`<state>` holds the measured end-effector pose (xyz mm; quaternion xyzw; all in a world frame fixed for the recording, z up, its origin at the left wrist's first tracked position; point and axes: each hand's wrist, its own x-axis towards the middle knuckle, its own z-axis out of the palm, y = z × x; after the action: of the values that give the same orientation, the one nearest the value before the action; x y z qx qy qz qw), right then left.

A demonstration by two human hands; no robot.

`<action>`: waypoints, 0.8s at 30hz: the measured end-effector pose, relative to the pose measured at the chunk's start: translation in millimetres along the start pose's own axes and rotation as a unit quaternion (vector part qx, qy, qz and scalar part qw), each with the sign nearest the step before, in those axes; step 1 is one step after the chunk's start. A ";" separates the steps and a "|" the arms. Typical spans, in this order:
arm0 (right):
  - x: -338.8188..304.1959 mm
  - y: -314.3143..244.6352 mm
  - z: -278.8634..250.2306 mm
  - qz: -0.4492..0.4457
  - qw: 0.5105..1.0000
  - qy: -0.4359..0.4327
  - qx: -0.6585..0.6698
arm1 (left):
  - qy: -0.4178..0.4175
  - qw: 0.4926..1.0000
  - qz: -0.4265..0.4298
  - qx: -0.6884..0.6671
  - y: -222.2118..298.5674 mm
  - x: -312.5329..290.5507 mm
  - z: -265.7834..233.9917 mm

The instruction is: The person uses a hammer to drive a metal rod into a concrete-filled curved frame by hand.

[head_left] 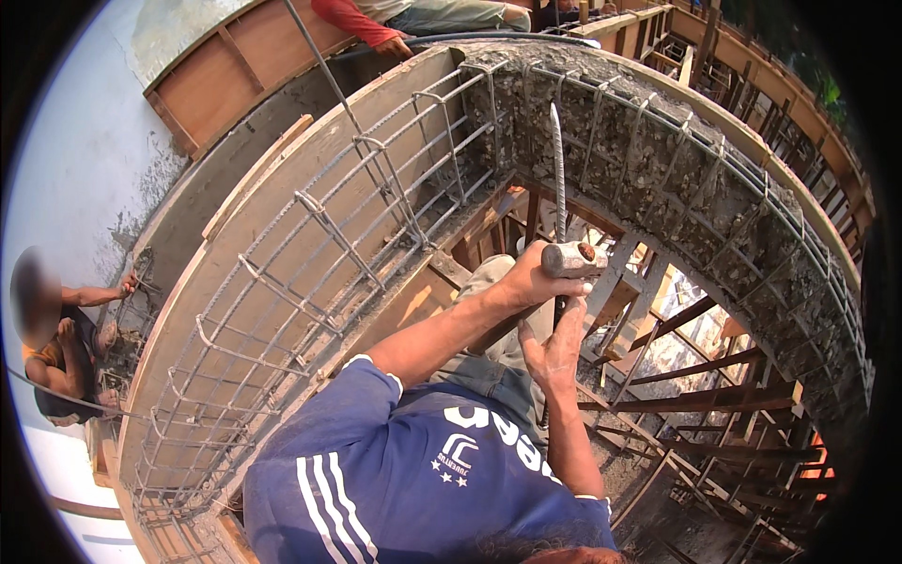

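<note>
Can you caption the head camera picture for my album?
Left hand and right hand close together by a hammer, a ribbed bar upright beyond it and a steel cage nearby.

Left of centre: rebar cage (pixel 308 202) with squarish ties, curving along grey-brown formwork panel (pixel 211 273). Upper centre to right edge: rough grey concrete wall (pixel 611 155), pebbly, curved. Lower right: crisscross timber props (pixel 714 399), partly in shadow. Upper left: orange-brown wooden panels (pixel 207 85), with thin rod (pixel 319 56) slanting down beside. Top edge: red sleeve (pixel 355 19) and faded jeans (pixel 456 17) of another person, dark cable (pixel 498 35) just below. Far left: squatting co-worker (pixel 66 357), near pale blue wall (pixel 85 160). Upper right: green leaves (pixel 827 89), blurry.
</note>
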<state>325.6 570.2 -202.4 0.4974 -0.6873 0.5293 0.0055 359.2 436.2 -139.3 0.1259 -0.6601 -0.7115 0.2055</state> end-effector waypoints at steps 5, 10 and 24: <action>2.4 12.2 12.3 0.212 0.975 -0.047 0.038 | 0.052 0.931 0.010 0.362 -4.1 -6.6 29.4; 3.2 26.9 11.7 0.085 0.975 0.088 0.185 | -0.019 0.952 0.052 0.300 -12.4 -5.0 24.8; -9.8 24.2 -36.9 0.168 0.765 -0.061 0.619 | 0.152 0.889 -0.040 -0.429 -9.0 50.7 -17.8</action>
<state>294.8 602.5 -208.8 0.3005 -0.2821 0.8006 -0.4349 321.3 397.6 -145.2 0.1582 -0.2454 -0.9051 0.3092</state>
